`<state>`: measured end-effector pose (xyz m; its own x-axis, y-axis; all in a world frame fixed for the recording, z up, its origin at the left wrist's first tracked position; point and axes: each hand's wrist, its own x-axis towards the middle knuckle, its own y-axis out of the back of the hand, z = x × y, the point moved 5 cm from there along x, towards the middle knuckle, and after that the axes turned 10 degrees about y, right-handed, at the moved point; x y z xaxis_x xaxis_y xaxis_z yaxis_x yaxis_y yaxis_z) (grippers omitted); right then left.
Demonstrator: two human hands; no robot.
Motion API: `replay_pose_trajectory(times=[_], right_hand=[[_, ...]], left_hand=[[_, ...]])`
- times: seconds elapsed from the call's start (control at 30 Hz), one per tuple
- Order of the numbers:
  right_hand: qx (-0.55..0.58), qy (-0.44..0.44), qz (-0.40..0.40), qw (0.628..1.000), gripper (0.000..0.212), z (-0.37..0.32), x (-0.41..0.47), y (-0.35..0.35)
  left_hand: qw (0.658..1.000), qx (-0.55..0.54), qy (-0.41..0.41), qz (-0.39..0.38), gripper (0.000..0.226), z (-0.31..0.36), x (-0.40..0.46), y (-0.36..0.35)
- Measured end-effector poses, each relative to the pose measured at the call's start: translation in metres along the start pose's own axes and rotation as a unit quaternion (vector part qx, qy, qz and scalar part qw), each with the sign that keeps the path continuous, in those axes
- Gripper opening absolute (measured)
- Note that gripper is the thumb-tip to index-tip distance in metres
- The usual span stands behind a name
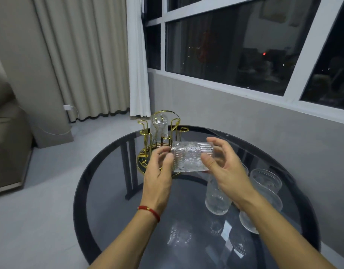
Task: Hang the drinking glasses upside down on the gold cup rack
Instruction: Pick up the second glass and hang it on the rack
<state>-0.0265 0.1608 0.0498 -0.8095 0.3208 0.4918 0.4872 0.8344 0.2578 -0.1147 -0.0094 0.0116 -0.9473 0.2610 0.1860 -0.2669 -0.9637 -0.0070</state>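
Observation:
A clear ribbed drinking glass (188, 157) lies sideways in the air between both my hands, above the round dark glass table (101, 171). My left hand (160, 169) grips its left end and my right hand (223, 166) holds its right end. Just behind it stands the gold cup rack (145, 136) with one glass (159, 126) hanging upside down on a prong. Upright on the table at the right stand a tall glass (217, 199) and two more glasses (266, 181), partly hidden by my right forearm.
A grey wall with a large dark window runs along the right. Beige and white curtains (101, 55) hang at the back. A sofa (6, 133) sits at the far left, with grey floor around the table.

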Motion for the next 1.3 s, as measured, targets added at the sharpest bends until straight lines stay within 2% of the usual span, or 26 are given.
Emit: replay_pose_trajectory(times=[0.1,0.2,0.27,0.33,0.57,0.73,0.93,1.3], right_hand=[[-0.048,-0.005,0.052,0.997,0.051,0.007,0.017,0.012],[-0.093,0.010,0.101,0.990,0.049,0.008,0.040,0.028],[-0.117,0.025,0.124,0.985,0.050,0.008,0.062,0.036],[-0.129,0.038,0.136,0.982,0.052,0.007,0.088,0.041],[-0.132,0.013,0.133,0.982,0.061,0.026,0.187,0.024],[-0.168,0.023,0.056,0.984,0.065,0.038,0.227,-0.003],[-0.161,0.009,-0.045,0.986,0.065,0.058,0.234,-0.021],[-0.129,-0.002,-0.135,0.982,0.062,0.074,0.239,-0.039]], left_hand=[[0.978,0.209,-0.006,0.002,0.034,-0.041,0.020,0.008],[0.921,0.390,0.004,-0.017,0.052,-0.082,0.036,0.010],[0.886,0.462,0.002,-0.033,0.060,-0.101,0.045,0.009],[0.866,0.499,-0.001,-0.036,0.064,-0.113,0.049,0.008],[0.825,0.565,-0.015,-0.022,0.068,-0.123,0.052,0.004],[0.823,0.567,-0.015,-0.022,0.067,-0.124,0.052,0.004],[0.823,0.567,-0.013,-0.025,0.067,-0.123,0.051,0.002],[0.825,0.564,-0.019,-0.016,0.065,-0.121,0.051,0.002]])
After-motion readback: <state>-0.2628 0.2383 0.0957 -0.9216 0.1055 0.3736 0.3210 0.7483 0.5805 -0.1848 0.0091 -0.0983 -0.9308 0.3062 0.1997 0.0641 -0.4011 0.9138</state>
